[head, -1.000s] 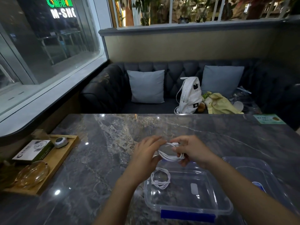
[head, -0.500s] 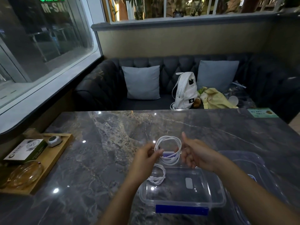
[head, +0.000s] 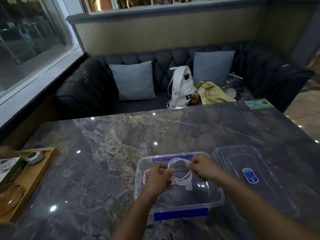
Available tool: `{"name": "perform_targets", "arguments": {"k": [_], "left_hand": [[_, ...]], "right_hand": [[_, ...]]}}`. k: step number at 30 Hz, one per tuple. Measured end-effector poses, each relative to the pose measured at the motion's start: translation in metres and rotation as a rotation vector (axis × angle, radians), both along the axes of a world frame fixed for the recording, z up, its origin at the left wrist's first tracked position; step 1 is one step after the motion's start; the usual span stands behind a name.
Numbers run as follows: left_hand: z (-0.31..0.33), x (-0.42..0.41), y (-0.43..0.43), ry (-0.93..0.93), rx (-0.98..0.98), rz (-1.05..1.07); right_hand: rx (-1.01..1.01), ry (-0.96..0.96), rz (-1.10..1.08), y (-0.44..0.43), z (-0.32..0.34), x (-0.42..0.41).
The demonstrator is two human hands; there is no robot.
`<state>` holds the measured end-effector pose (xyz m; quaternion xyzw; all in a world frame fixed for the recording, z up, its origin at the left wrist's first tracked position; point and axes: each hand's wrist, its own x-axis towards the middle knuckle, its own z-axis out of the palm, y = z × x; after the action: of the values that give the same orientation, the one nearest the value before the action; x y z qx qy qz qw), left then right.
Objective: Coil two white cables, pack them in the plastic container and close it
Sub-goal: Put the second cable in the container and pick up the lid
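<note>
The clear container [head: 180,203] is set nearest on the table [head: 103,153], open, its lid [head: 251,172] laid just beside it on the right. Over its far half a coiled cable [head: 181,172] is pinched at one side by the left hand [head: 158,177] and at the other by the right hand [head: 201,168], fingers closed on the loops. A second cable [head: 145,176] is seen inside, largely hidden behind the left hand. If the pinch is let go carelessly, the loops may spring apart or be caught under the lid.
</note>
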<state>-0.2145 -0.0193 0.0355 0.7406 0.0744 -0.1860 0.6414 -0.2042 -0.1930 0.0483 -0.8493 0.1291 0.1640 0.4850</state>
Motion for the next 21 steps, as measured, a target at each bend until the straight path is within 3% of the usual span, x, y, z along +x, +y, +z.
{"name": "perform_targets", "arguments": {"k": [8, 16, 21], "left_hand": [[-0.017, 0.004, -0.022, 0.146, 0.211, -0.099], [-0.013, 0.006, -0.029, -0.036, 0.195, -0.243], [-0.019, 0.007, -0.027, -0.072, 0.301, -0.383]], "right_hand": [[-0.087, 0.15, -0.065, -0.001, -0.026, 0.004], [-0.082, 0.183, -0.041, -0.001, -0.034, 0.009], [-0.071, 0.194, 0.016, -0.004, -0.036, 0.01]]}}
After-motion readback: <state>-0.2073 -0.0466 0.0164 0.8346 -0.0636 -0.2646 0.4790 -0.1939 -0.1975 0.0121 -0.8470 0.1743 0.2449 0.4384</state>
